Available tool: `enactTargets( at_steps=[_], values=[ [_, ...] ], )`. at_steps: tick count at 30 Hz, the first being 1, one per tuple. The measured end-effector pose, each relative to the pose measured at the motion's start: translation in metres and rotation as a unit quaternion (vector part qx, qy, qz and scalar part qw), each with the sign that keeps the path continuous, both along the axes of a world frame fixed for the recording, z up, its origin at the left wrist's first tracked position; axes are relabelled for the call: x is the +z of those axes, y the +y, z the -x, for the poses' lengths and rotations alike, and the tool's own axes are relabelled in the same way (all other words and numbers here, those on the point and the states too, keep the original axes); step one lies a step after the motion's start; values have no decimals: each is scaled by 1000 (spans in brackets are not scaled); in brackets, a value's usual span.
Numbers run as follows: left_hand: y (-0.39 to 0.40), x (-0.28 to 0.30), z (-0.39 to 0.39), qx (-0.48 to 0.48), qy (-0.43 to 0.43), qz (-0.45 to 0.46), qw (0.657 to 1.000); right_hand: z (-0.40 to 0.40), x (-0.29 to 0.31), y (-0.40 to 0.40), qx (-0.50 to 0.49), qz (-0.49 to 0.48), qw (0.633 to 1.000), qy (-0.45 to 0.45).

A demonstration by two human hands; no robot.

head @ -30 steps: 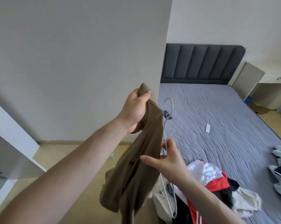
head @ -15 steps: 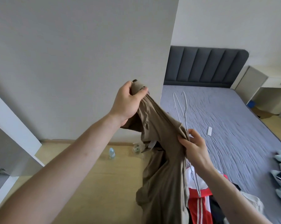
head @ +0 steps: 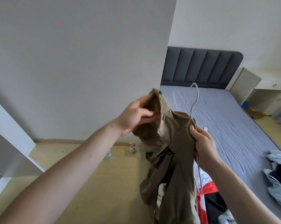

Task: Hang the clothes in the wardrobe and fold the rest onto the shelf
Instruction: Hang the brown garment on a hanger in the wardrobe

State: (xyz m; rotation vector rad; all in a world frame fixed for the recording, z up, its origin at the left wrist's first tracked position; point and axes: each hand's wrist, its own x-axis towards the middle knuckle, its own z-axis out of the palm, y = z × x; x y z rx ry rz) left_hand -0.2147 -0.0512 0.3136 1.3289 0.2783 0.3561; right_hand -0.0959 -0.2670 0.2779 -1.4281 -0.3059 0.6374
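A brown garment (head: 173, 152) hangs in front of me above the floor. My left hand (head: 136, 115) holds its top edge, fingers reaching into the fabric. My right hand (head: 204, 146) grips the other side of the garment together with a white wire hanger (head: 195, 96). The hanger's hook sticks up above the cloth and its lower end shows below my right hand. More clothes, red, white and black (head: 211, 198), lie heaped on the bed corner under my right arm.
The grey bed (head: 230, 126) with a dark headboard (head: 201, 67) fills the right. Light blue and dark clothes (head: 278, 172) lie at its right edge. White wardrobe shelving (head: 10, 143) stands at the left. A small bottle (head: 109, 153) stands on the wooden floor by the wall.
My right hand has brought the hanger up into the brown garment, and the hook now pokes out above the cloth. The left hand has shifted its hold at the top edge.
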Motion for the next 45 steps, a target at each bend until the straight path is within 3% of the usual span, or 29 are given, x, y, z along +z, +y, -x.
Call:
enactTargets(
  at_steps=[2, 4, 8, 10, 12, 14, 18, 21, 23, 25, 29, 33, 35, 40, 42, 45],
  values=[
    [-11, -39, 3, 115, 90, -88, 985, -2, 1, 0, -14, -19, 999, 26],
    [-30, -84, 9, 159, 184, -91, 966, -3, 1, 2, -16, -39, 998, 55],
    [-68, -146, 28, 30, 313, 10, 949, 0, 1, 9, -19, -56, 994, 93],
    [-79, -161, 33, -17, 332, 115, 936, 2, 2, 14, -19, -56, 993, 98],
    [-84, -167, 34, -44, 317, 209, 924, 6, 4, 17, -13, -62, 993, 96],
    [-84, -166, 34, -83, 287, 208, 931, 6, 4, 18, -10, -63, 993, 96],
    [-68, -155, 39, -149, 223, 76, 960, 3, 8, 14, -17, -53, 994, 91],
    [-52, -154, 46, -207, 263, -62, 940, -1, 8, 12, -35, -47, 993, 99],
    [-51, -155, 47, -189, 312, -154, 918, -1, 8, 10, -35, -42, 994, 98],
    [-48, -158, 45, -137, 307, -209, 918, -1, 8, 9, -32, -30, 995, 95],
    [-19, -159, 37, 23, 251, -178, 951, -10, 9, -2, -26, -7, 997, 69],
    [10, -131, 38, 156, 203, -175, 951, -21, 2, -15, -25, 54, 998, -14],
    [16, -108, 39, 164, 182, -169, 955, -26, -6, -17, -17, 98, 994, -49],
    [29, -59, 44, 111, 136, -41, 984, -43, -18, -22, -57, 151, 978, -128],
    [31, -41, 47, 70, 118, -86, 987, -51, -23, -28, -78, 170, 966, -179],
    [32, -18, 51, 13, 136, -222, 966, -58, -28, -37, -100, 182, 951, -229]
  ],
)
